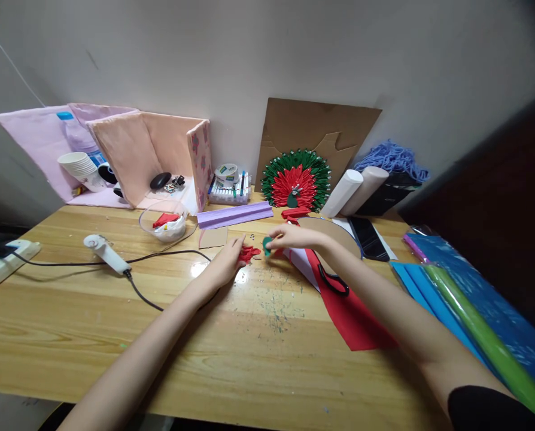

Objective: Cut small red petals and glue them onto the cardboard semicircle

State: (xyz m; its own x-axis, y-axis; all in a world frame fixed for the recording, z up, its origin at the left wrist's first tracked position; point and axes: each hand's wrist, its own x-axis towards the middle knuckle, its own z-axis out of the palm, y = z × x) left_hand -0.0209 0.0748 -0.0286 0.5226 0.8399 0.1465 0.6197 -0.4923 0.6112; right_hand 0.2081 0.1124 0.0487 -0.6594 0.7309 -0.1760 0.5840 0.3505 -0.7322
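While pinching the green piece (266, 246) between nearly closed fingertips of the right hand (289, 237), rests the left hand (228, 261), partly curled, against the left side of the red bundle (250, 254); cannot tell from the head view whether gripping it. Has the green piece just right of the bundle, between both hands, with the card (213, 237) beyond the left hand and the scissors (334, 281) beside the right forearm, over the red sheet (357, 320).

Table (160, 347): glossy wood | tall board (312, 120): matt cardboard | wall (231, 54): smooth
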